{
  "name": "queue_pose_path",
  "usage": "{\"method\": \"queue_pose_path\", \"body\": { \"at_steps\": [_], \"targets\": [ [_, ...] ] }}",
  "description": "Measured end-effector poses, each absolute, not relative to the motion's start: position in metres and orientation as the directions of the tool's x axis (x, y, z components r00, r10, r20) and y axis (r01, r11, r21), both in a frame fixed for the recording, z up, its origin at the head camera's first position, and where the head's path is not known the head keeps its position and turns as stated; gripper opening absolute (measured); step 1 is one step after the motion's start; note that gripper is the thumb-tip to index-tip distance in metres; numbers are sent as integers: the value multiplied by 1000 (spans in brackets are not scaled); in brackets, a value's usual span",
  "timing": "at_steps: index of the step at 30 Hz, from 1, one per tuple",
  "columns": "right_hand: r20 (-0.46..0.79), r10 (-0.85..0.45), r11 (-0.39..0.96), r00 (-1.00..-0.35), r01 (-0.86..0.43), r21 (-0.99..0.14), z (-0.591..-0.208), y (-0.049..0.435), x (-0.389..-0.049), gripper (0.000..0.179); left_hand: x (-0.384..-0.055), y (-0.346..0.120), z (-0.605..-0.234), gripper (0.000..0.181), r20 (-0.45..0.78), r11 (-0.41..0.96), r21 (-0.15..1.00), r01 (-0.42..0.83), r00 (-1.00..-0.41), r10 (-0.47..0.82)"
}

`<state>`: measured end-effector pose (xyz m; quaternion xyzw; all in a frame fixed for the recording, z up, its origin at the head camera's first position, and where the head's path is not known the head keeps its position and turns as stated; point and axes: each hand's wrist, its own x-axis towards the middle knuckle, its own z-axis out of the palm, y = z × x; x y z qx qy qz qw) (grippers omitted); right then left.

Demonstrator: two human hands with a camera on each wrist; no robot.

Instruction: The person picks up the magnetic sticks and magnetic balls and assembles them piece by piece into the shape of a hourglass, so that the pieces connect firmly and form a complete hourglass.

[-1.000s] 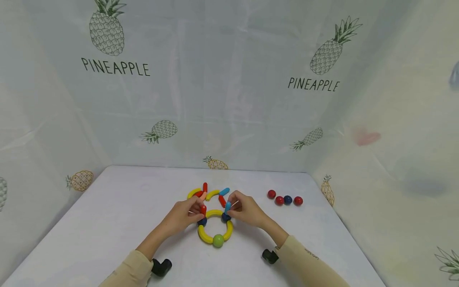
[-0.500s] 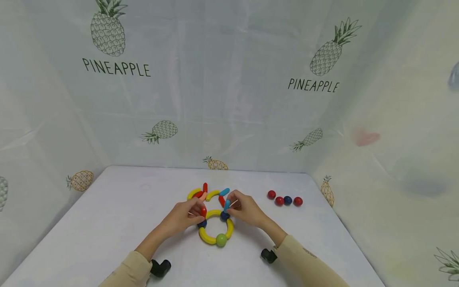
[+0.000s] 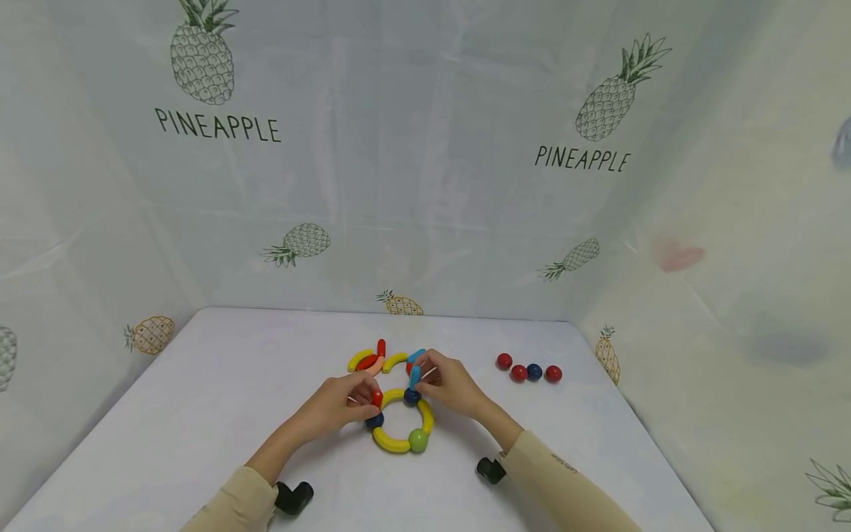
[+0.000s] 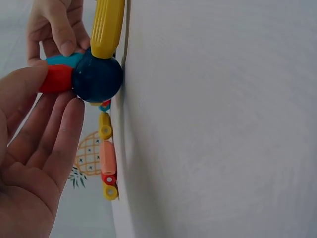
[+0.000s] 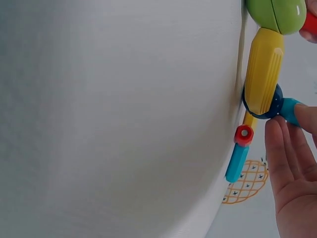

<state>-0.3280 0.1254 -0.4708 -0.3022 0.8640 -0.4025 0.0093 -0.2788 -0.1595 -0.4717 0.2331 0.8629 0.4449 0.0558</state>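
On the white table lies a ring of three curved yellow magnetic rods (image 3: 392, 442), joined by two dark blue balls and a green ball (image 3: 418, 441). A short red rod (image 4: 57, 78) stands up from the left blue ball (image 4: 96, 77); my left hand (image 3: 335, 403) pinches it between thumb and fingers. From the far blue ball (image 3: 412, 397) rises a light blue rod (image 3: 415, 377), pinched by my right hand (image 3: 448, 386). In the right wrist view, thumb and fingertips grip that light blue rod (image 5: 289, 110) close to its ball.
Behind the ring lie loose rods: a peach rod (image 3: 375, 366), curved yellow rods (image 3: 395, 361), red rods (image 3: 382, 347) and another light blue rod (image 3: 417, 355). A row of red balls (image 3: 519, 373) with one dark blue ball (image 3: 535, 372) sits at the back right.
The ring has turned anticlockwise seen from above: the green ball moved right, the left blue ball nearer, the far one leftward. My right hand shifted left with its rod; both grips hold.
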Motion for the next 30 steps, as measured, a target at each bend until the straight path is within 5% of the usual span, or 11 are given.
{"method": "queue_pose_path", "body": {
  "at_steps": [30],
  "targets": [
    [135,-575,599,-807,-527,-603,-476,129,-362,39,-283,-175,-476,29,111,521,786,331,-906,409]
  ]
}}
